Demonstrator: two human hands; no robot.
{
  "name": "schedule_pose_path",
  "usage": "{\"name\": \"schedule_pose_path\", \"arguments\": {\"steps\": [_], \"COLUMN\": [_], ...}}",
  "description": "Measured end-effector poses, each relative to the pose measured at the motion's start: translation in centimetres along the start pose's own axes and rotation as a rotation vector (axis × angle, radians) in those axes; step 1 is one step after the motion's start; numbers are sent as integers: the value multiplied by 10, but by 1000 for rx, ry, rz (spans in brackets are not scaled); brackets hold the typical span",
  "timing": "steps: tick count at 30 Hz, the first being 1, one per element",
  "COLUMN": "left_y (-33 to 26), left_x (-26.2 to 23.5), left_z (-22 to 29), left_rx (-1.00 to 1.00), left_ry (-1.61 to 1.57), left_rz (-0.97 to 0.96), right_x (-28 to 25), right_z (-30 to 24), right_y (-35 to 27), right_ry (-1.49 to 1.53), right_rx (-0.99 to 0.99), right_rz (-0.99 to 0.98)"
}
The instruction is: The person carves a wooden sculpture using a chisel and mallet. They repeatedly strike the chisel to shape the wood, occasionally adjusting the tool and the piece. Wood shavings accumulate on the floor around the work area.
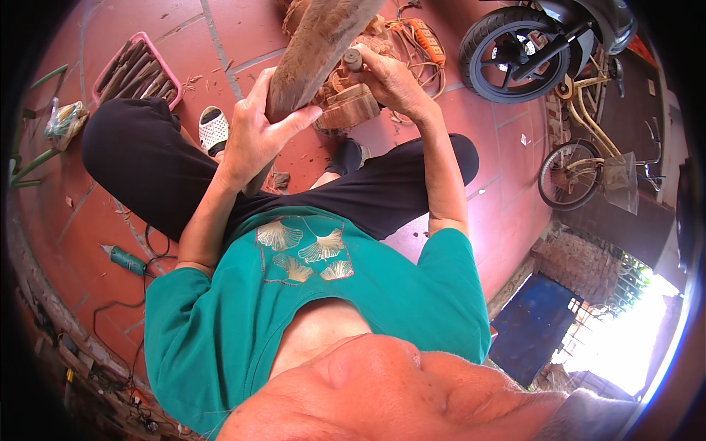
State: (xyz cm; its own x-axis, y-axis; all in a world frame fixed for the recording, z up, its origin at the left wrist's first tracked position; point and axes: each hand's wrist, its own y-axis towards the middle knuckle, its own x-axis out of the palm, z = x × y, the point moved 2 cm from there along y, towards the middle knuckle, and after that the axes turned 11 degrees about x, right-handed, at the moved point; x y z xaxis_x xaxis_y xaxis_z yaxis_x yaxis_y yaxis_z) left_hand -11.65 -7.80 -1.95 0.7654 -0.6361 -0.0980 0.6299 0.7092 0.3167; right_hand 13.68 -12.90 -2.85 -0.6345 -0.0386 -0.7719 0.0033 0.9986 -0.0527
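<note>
My left hand (257, 136) is wrapped round a long, club-shaped wooden mallet (316, 51). Its broad end rises toward the top of the view, and its narrow end slants down between my knees. My right hand (397, 84) is closed round a tool with a round handle, seemingly a chisel (354, 59). Only its butt end shows; the blade is hidden. Under my hands, between my feet, lies a reddish-brown block of wood (349, 108), rough and partly carved. The mallet covers part of it, and the mallet's broad end stands beside the chisel handle, seemingly apart from it.
A pink basket (174, 77) of long dark tools stands at the far left. An orange power strip (426, 42) with coiled cord lies beyond the wood. A green power tool (125, 259) trails its cord at the left. A motorbike wheel (515, 55) and a bicycle (588, 165) stand right.
</note>
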Motion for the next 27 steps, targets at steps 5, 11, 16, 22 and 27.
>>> {"name": "schedule_pose_path", "arguments": {"steps": [5, 11, 16, 22, 27], "left_y": [-2, -6, -7, -5, -4], "left_x": [6, 1, -2, 9, 5], "left_z": [-9, -3, 9, -21, -17], "left_rx": [-106, 28, 132, 6, 12], "left_ry": [259, 56, 27, 264, 129], "left_rz": [-196, -9, 119, -142, -21], "right_x": [0, 1, 1, -7, -13], "right_z": [4, 4, 19, 18, 14], "right_y": [2, 0, 4, 1, -2], "right_ry": [-47, -40, 56, 34, 307], "right_rx": [-74, 5, -41, -75, 80], "right_rz": [34, 21, 48, 100, 112]}}
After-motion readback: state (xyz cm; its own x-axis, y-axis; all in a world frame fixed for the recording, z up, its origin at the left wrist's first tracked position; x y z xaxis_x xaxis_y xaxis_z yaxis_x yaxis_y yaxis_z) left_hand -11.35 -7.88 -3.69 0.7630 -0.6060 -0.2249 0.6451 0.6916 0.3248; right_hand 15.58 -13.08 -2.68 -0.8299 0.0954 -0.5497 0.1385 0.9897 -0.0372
